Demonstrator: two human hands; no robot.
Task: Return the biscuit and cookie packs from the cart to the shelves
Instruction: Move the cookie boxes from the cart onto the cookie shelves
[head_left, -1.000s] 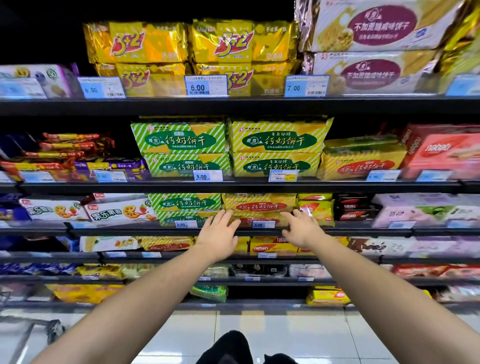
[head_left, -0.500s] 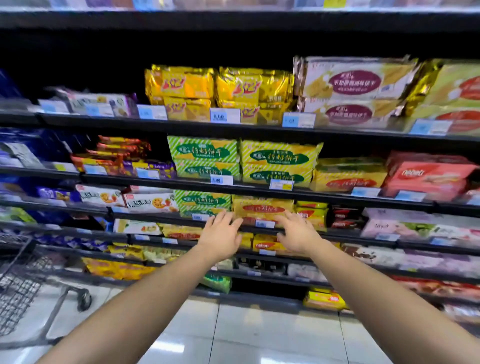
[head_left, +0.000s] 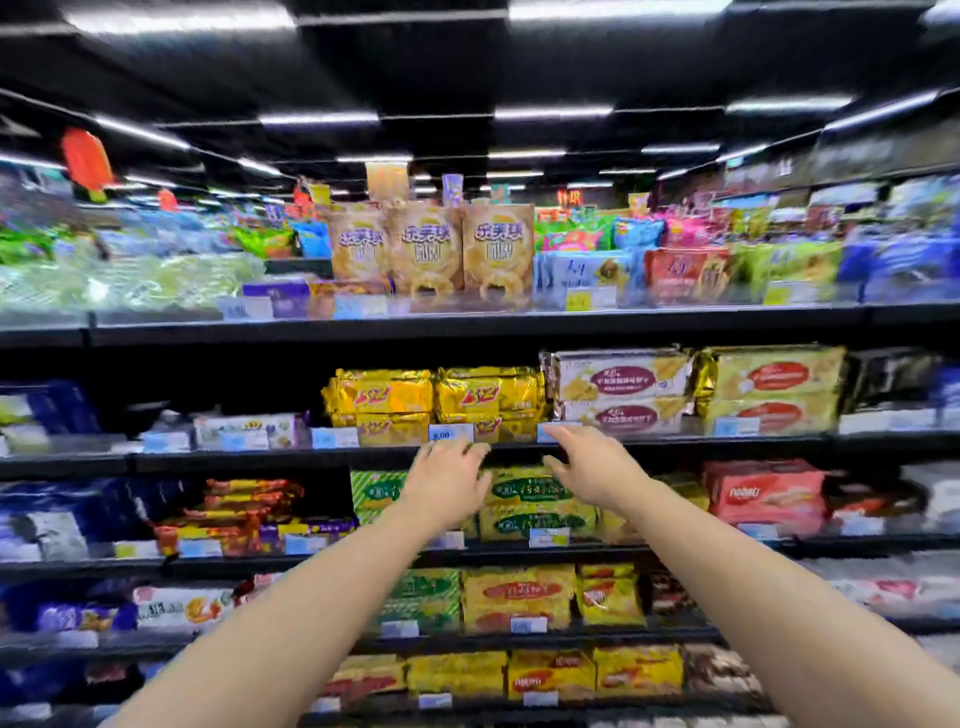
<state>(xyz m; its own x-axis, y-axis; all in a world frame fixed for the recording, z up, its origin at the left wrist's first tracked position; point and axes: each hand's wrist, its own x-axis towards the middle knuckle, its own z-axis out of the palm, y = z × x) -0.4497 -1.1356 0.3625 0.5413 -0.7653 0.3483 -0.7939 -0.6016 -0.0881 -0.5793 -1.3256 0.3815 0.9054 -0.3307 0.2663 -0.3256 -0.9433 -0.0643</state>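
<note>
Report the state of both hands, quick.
Left hand: open, fingers straight, holding nothing.
Right hand: open, fingers straight, holding nothing.

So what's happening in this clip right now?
A person faces the biscuit shelves with both arms stretched forward. The left hand and right hand are open and hold no pack, level with the shelf edge between the gold packs above and the green-striped packs below. No cart shows in this blurred view.
</note>
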